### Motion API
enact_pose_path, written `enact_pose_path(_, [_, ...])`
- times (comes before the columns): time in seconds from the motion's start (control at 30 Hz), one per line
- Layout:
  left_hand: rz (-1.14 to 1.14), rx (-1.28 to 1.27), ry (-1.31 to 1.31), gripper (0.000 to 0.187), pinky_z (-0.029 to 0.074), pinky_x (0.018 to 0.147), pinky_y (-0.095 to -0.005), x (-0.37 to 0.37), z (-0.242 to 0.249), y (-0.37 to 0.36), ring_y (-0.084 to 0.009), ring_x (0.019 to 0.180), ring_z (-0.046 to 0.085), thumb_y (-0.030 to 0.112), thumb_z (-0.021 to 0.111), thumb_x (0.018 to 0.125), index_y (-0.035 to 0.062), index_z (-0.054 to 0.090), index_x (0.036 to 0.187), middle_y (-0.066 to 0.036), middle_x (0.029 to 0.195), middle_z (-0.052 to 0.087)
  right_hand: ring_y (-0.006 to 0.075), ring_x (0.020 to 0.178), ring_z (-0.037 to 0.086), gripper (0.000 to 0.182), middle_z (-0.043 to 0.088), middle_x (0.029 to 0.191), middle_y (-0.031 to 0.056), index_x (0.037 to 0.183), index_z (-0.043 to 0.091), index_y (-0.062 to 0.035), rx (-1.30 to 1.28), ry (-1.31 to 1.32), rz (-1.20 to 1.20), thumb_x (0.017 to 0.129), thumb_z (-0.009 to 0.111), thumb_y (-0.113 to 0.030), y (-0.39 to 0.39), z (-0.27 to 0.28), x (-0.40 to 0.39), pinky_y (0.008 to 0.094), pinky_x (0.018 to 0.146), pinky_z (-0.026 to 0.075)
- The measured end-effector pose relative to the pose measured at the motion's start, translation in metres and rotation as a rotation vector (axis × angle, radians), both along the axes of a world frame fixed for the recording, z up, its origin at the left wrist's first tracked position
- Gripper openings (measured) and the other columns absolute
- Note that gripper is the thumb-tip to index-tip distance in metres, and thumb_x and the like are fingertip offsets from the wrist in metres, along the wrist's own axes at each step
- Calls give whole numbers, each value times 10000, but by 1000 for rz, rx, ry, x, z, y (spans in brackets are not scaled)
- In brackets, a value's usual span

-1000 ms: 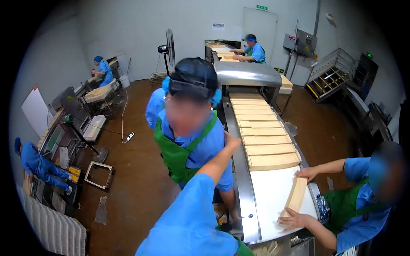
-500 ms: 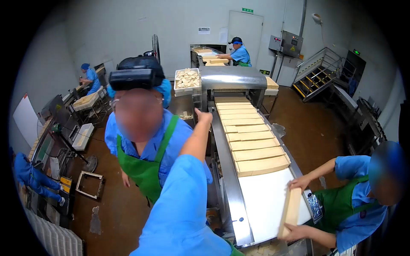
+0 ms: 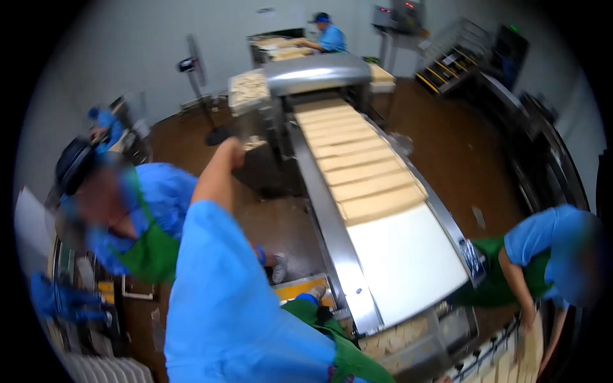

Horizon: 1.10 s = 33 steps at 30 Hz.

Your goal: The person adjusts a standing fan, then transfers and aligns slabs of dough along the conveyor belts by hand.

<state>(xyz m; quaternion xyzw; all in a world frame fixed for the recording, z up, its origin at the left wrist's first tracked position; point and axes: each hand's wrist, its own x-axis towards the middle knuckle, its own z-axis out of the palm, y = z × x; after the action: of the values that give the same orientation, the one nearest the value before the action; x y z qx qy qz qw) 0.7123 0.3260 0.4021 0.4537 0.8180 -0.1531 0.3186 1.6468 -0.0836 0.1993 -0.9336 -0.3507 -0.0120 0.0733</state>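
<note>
My left hand (image 3: 235, 153) is raised at the end of my outstretched, blue-sleeved arm, left of the conveyor (image 3: 408, 258). It looks compact and blurred, its fingers not distinct, and no object shows in it. My right hand cannot be made out; a small skin-coloured patch at the bottom edge is too cut off to identify. Pale slabs (image 3: 364, 163) lie in crosswise rows on the belt, whose near end shows bare white. At the right, a co-worker (image 3: 536, 255) bends with both arms down over a rack of pale slabs (image 3: 511, 364).
Another co-worker (image 3: 147, 217) in a green apron stands close on the left. A metal machine hood (image 3: 319, 73) spans the conveyor, with a crate of pale pieces (image 3: 249, 89) beside it. Below the near end sits a bin (image 3: 399, 338). Further workers are behind and at far left.
The view has shifted, and my left arm appears further left. The near-left co-worker is farther left and turned. The right co-worker's slab has left the belt's near end, and their arms are lowered at the rack.
</note>
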Motion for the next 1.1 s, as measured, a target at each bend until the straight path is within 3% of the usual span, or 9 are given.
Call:
enact_pose_path(0.03, [-324, -166, -115, 192, 518, 661, -369, 21, -37, -6, -189, 772, 628, 184, 522, 884, 63, 634, 981, -90, 886, 649, 402, 751, 623, 475, 653, 823, 233, 895, 661, 25, 8, 38, -30, 863, 499, -420, 3, 3, -7, 484, 656, 485])
enact_pose_path(0.1, [189, 119, -624, 195, 515, 645, -316, 97, -62, -31, -173, 764, 617, 204, 556, 886, 51, 624, 985, -96, 901, 643, 399, 785, 627, 509, 649, 834, 251, 885, 666, 32, 31, 65, -110, 849, 509, -450, -6, 7, -4, 496, 710, 481])
enact_pose_path(0.17, [72, 376, -761, 369, 522, 698, -341, 123, -137, -31, -196, 809, 624, 271, 640, 846, 37, 605, 1128, -109, 956, 651, 385, 741, 636, 473, 656, 829, 243, 935, 681, -20, 85, 73, -1, 842, 534, -460, -5, 4, -9, 473, 662, 499])
enact_pose_path(0.2, [-108, 444, -511, 514, 516, 747, -349, 151, -149, -30, -241, 837, 632, 317, 684, 806, 21, 558, 1207, -139, 988, 649, 385, 741, 636, 473, 656, 829, 243, 935, 681, -20, 88, 76, -26, 842, 534, -460, 8, 24, -35, 473, 662, 499])
enact_pose_path(0.27, [-283, 681, -486, 621, 499, 819, -371, 199, -183, -32, -294, 926, 627, 368, 724, 753, -30, 542, 1195, -187, 1002, 642, 343, 1202, 434, 529, 462, 1308, 168, 1287, 470, -93, -111, 81, -339, 830, 573, -341, 47, 78, -95, 464, 980, 349])
enact_pose_path(0.37, [-316, 667, -457, 820, 397, 975, -402, 268, -209, -25, -364, 1166, 465, 397, 758, 708, -45, 413, 1306, -271, 1245, 476, 331, 1159, 458, 458, 500, 1232, 152, 1201, 532, -117, 233, -336, -1, 783, 605, -289, 69, 27, -111, 458, 946, 374])
enact_pose_path(0.57, [-303, 733, -442, 869, 357, 1014, -399, 323, -202, 1, -413, 1185, 389, 266, 833, 603, -63, 379, 1266, -263, 1268, 363, 379, 1160, 411, 476, 488, 1190, 201, 1139, 550, -42, 320, -124, 482, 713, 667, -218, 194, 14, -198, 510, 956, 331])
enact_pose_path(0.87, [-232, 728, -557, 793, 374, 979, -442, 354, -205, 14, -410, 1129, 401, 79, 811, 577, -73, 353, 1206, -254, 1165, 382, 392, 1228, 327, 592, 419, 1281, 225, 1217, 485, 18, 191, 154, 568, 732, 652, -277, 381, -14, -290, 530, 997, 252])
enact_pose_path(1.1, [-473, 631, -269, 852, 407, 914, -456, 365, -203, 20, -390, 1053, 509, 453, 725, 678, -76, 337, 1221, -253, 1134, 461, 362, 1259, 331, 687, 213, 1466, 198, 1413, 296, -92, 49, 213, 442, 881, 478, -486, 540, 3, -336, 476, 997, 334])
